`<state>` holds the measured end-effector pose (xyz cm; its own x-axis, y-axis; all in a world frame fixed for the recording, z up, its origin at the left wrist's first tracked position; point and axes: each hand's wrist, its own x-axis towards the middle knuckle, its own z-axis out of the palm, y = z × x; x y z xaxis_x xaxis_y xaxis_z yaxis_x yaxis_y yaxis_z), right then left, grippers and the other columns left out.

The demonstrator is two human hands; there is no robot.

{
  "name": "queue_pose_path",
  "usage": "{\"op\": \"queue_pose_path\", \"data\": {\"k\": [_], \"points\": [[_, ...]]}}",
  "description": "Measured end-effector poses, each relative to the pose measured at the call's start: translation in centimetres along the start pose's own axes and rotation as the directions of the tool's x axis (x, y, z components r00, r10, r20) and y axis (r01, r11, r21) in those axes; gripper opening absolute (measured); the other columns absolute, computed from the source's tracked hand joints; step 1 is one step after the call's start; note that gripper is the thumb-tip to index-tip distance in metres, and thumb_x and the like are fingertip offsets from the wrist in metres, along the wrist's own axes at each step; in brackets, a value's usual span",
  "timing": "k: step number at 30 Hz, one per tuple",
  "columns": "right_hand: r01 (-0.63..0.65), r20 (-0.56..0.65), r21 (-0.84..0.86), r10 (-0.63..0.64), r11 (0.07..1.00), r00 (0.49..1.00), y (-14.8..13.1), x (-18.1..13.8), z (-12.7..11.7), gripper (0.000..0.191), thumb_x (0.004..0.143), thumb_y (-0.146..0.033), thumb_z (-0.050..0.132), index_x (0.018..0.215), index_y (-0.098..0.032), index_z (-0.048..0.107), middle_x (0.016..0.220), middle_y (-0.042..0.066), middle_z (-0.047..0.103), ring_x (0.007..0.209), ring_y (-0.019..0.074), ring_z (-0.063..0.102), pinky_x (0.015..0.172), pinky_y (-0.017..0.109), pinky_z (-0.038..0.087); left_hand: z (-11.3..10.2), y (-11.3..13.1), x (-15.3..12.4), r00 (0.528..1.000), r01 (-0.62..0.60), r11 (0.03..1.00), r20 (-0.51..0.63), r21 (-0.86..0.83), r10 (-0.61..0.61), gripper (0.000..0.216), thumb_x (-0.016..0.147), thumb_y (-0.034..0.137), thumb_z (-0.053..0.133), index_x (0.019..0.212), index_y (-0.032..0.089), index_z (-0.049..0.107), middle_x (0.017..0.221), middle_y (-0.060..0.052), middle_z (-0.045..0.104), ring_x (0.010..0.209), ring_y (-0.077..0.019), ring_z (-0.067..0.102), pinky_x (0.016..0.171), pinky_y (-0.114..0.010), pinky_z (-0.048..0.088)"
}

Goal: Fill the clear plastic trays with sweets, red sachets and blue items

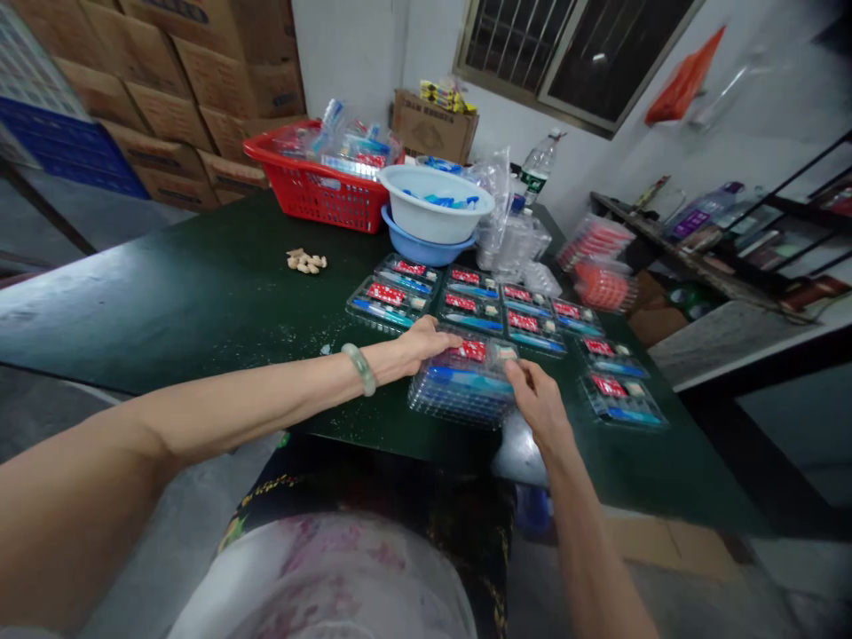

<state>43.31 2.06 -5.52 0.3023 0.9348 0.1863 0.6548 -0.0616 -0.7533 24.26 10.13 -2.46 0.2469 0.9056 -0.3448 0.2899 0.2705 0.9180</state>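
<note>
A stack of clear plastic trays (459, 390) stands at the table's near edge, the top one showing a red patterned piece and blue items. My left hand (426, 344), with a green bangle on its wrist, grips the stack's left far side, its thumb over the top. On the right, my right hand (538, 395) has its fingers closed on the near right corner of the stack. Behind and beside it lie several single filled trays (390, 300), each with a red patterned piece, a blue pen-like item and a small pale block.
A red basket (326, 195) of packed bags stands at the back, beside a white basin (436, 209) of blue pieces nested on a blue basin (426, 248). Small beige pieces (307, 261) lie on the dark green table (166, 293). Empty clear trays (512, 244) and a bottle (540, 164) are behind.
</note>
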Motion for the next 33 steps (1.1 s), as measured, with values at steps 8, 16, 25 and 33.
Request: {"op": "queue_pose_path", "data": {"k": [8, 16, 25, 33], "points": [[-0.038, 0.117, -0.072, 0.047, 0.997, 0.992, -0.4, 0.5, -0.6, 0.05, 0.076, -0.056, 0.048, 0.105, -0.017, 0.059, 0.095, 0.009, 0.066, 0.083, 0.0239, 0.06, 0.075, 0.035, 0.046, -4.2, 0.8, -0.2, 0.99, -0.09, 0.995, -0.109, 0.041, 0.094, 0.064, 0.07, 0.046, 0.062, 0.123, 0.016, 0.042, 0.117, -0.013, 0.053, 0.105, -0.0236, 0.05, 0.084, -0.031, 0.042], [-0.027, 0.084, -0.164, 0.041, 0.986, 0.996, -1.9, 2.0, -1.5, 0.058, 0.073, -0.059, 0.049, 0.112, -0.017, 0.054, 0.101, 0.012, 0.063, 0.093, 0.026, 0.059, 0.081, 0.04, 0.045, -15.3, -1.1, 6.1, 0.86, -0.357, 0.519, 0.056, 0.776, 0.507, 0.092, 0.055, 0.053, 0.07, 0.132, 0.017, 0.036, 0.132, -0.017, 0.037, 0.12, -0.0367, 0.03, 0.096, -0.049, 0.027], [0.415, 0.248, -0.197, -0.364, 0.888, 0.898, -6.5, 9.0, 2.8, 0.037, 0.082, -0.042, 0.045, 0.104, -0.017, 0.059, 0.106, 0.01, 0.063, 0.096, 0.023, 0.058, 0.08, 0.036, 0.046, -16.4, -2.5, 7.7, 0.835, -0.485, 0.183, 0.391, 0.855, 0.387, 0.098, 0.054, 0.063, 0.065, 0.136, 0.022, 0.031, 0.137, -0.02, 0.03, 0.115, -0.0408, 0.03, 0.092, -0.057, 0.02], [0.57, 0.535, -0.393, -0.325, 0.722, 0.78, -9.1, 17.1, 11.8, 0.028, 0.082, -0.027, 0.045, 0.102, -0.019, 0.063, 0.099, 0.007, 0.067, 0.089, 0.0198, 0.061, 0.077, 0.029, 0.045, -17.1, -2.1, 7.4, 0.874, -0.4, 0.116, 0.34, 0.909, 0.347, 0.105, 0.035, 0.07, 0.068, 0.122, 0.015, 0.049, 0.106, -0.019, 0.051, 0.099, -0.0374, 0.038, 0.088, -0.051, 0.024]]}}
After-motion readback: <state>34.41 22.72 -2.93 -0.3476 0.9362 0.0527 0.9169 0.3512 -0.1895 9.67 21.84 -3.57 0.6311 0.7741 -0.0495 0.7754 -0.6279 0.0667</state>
